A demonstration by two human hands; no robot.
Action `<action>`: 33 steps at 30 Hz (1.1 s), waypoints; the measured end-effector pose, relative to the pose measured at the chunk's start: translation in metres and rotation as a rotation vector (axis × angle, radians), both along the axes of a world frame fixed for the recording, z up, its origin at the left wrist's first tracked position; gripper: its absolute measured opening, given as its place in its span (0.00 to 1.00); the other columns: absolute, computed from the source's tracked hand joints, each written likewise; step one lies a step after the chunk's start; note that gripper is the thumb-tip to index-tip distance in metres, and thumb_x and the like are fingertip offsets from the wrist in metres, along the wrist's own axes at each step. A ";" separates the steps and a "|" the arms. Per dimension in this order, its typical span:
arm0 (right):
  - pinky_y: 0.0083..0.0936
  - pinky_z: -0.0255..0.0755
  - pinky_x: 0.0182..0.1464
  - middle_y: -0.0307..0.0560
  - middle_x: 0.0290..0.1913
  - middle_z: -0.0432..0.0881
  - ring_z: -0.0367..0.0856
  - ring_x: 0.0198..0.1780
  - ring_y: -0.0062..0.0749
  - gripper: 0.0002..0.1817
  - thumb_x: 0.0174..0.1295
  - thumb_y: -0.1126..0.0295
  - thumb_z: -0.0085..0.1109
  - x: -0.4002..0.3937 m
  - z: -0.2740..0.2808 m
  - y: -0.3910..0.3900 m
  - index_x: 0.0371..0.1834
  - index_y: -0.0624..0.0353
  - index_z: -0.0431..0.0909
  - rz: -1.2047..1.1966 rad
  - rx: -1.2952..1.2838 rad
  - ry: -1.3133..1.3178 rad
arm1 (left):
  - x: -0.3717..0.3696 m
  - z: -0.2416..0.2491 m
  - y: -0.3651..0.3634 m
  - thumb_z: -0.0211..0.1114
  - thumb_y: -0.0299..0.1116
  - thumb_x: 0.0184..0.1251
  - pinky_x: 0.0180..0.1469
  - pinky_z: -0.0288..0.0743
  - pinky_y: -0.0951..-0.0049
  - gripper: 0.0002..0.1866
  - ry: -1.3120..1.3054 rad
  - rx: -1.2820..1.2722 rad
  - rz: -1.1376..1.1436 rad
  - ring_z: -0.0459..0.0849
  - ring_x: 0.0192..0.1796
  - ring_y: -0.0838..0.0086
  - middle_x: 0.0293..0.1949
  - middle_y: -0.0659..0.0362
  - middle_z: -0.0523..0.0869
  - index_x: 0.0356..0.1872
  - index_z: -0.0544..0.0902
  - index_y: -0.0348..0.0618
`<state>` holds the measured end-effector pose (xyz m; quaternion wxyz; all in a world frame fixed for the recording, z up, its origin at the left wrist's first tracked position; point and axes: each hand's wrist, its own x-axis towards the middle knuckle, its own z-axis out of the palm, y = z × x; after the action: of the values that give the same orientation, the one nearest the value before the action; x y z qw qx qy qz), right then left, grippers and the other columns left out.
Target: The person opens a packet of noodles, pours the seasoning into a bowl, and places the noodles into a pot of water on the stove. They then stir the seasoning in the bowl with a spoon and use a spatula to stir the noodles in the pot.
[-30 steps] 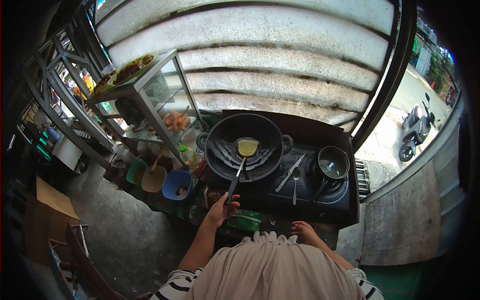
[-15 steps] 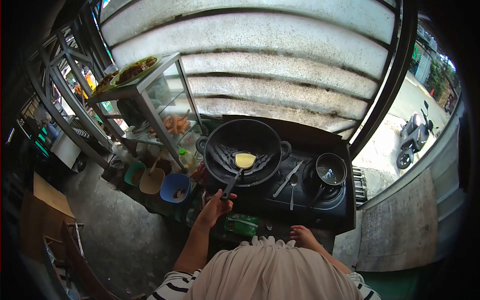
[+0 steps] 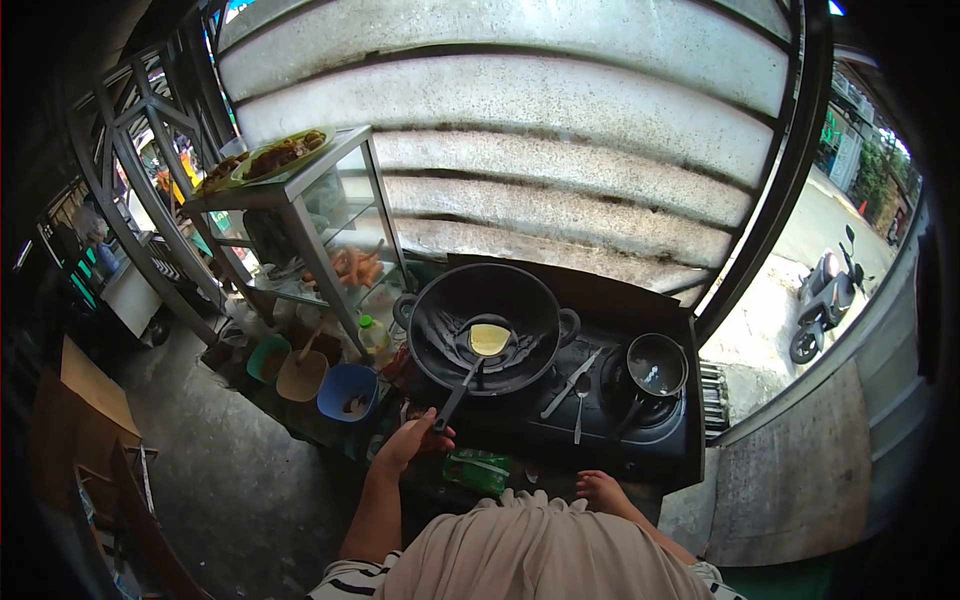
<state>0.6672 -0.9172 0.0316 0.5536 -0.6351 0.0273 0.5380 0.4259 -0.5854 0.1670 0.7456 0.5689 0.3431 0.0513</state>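
My left hand (image 3: 408,443) grips the black handle of a spatula (image 3: 458,400). Its rounded, pale yellow head (image 3: 489,340) lies over the middle of a dark wok (image 3: 440,310), which sits on the left side of the black stove (image 3: 600,440). At the stove's front edge, to the right of my body, my right hand (image 3: 603,492) has loosely curled fingers with nothing showing in them. A green packet (image 3: 477,470) lies between my two hands, in front of the wok.
On the stove's right burner stands a small dark saucepan (image 3: 657,365), beside a knife (image 3: 571,384) and a spoon (image 3: 579,412). Left of the wok are a blue bowl (image 3: 348,392), a peach bowl (image 3: 302,376), a green-capped bottle (image 3: 374,335) and a glass case (image 3: 372,190).
The whole scene sits lower in view as my head tilts up. My left hand has shifted slightly left relative to the wok, still holding the spatula. My right hand stays near the stove's edge.
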 end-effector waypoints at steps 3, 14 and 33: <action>0.26 0.72 0.42 0.39 0.39 0.79 0.79 0.37 0.27 0.11 0.65 0.65 0.52 0.002 0.001 -0.002 0.48 0.54 0.76 -0.013 0.003 0.021 | -0.006 0.006 0.007 0.45 0.58 0.70 0.49 0.73 0.74 0.31 0.065 0.102 -0.051 0.85 0.36 0.71 0.29 0.54 0.87 0.37 0.84 0.38; 0.18 0.71 0.38 0.40 0.33 0.80 0.77 0.31 0.22 0.13 0.61 0.59 0.61 0.002 -0.023 0.013 0.35 0.60 0.79 0.256 -0.047 -0.121 | -0.031 0.048 0.000 0.48 0.55 0.70 0.49 0.71 0.74 0.28 0.320 0.530 -0.143 0.83 0.39 0.76 0.28 0.59 0.87 0.40 0.83 0.38; 0.26 0.75 0.38 0.42 0.34 0.79 0.78 0.33 0.27 0.14 0.62 0.60 0.60 -0.011 -0.024 -0.009 0.38 0.61 0.77 -0.061 0.047 0.007 | -0.008 0.034 -0.013 0.52 0.51 0.70 0.52 0.70 0.73 0.30 0.111 0.406 -0.381 0.79 0.47 0.73 0.45 0.55 0.84 0.69 0.61 0.50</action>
<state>0.6558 -0.9257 0.0075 0.5845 -0.6189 0.0360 0.5234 0.4181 -0.5981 0.2009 0.5928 0.7627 0.2530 -0.0534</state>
